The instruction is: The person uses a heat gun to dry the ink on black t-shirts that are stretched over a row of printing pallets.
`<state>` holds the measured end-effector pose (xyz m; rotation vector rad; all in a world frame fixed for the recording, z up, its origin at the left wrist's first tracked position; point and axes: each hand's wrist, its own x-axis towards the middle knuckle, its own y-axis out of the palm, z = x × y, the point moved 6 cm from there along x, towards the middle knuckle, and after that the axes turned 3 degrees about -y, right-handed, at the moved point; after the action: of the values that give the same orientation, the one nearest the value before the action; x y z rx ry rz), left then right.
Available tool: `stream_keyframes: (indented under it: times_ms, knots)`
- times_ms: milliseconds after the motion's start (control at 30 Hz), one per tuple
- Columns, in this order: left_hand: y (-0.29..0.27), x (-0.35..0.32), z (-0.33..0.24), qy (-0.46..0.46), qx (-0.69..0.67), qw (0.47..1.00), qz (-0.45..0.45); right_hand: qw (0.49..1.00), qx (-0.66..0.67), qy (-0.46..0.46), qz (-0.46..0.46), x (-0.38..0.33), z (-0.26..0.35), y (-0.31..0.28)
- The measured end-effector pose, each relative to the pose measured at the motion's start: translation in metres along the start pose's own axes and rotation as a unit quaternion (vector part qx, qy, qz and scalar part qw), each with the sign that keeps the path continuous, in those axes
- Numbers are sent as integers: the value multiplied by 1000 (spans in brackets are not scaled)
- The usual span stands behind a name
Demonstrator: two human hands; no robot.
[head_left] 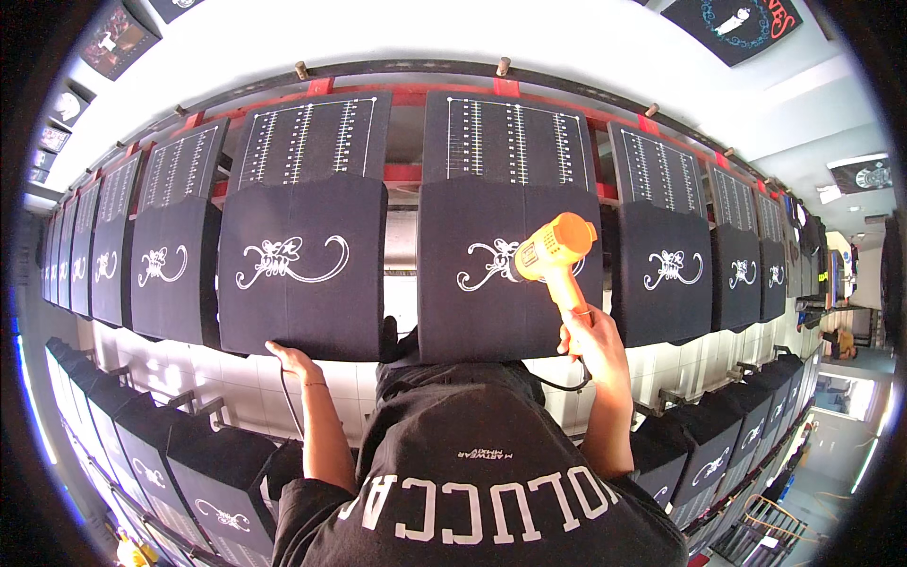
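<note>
My right hand (595, 342) is closed round the handle of an orange heat gun (557, 248). The gun's nozzle is over the white scroll design on a black garment (510, 326), which is stretched on a flat printing board (515, 142). The gun covers part of that design. A black cord (570, 387) leaves the handle by my right wrist. My left hand (297, 361) is at the near edge of the neighbouring black garment (302, 317) on the left. A dark cord (287, 397) hangs from its partly hidden fingers, which appear closed on it.
More boards with printed black garments (666, 298) run along both sides, carried by a red and black rail (406, 92). Behind me stands a second row of covered boards (213, 472). Pale floor tiles (179, 364) lie between the rows. Framed pictures hang on the walls.
</note>
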<state>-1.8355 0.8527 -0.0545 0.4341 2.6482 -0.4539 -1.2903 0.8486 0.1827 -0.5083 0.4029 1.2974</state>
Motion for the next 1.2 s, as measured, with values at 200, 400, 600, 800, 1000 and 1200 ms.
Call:
stream_keyframes:
  times_ms: [200, 400, 600, 800, 1000, 1200]
  knots:
    - [3, -4, -3, -1, -13, 1000, 26, 1000, -8, -12, -12, -4, -5, 6]
    - [2, -7, -5, 0, 15, 999, 34, 999, -17, -14, 27, -1, 7, 28]
    - [0, 11, 6, 4, -6, 999, 48, 995, -68, -36, 56, 8, 12, 41]
    - [3, 1, 2, -11, -7, 999, 42, 995, -65, -17, 76, 7, 7, 42]
    - [2, 13, 9, 31, -18, 999, 38, 989, -47, -5, 139, -5, 4, 45]
    - [3, 14, 11, 28, 16, 998, 48, 982, -75, -3, 175, -6, 6, 55]
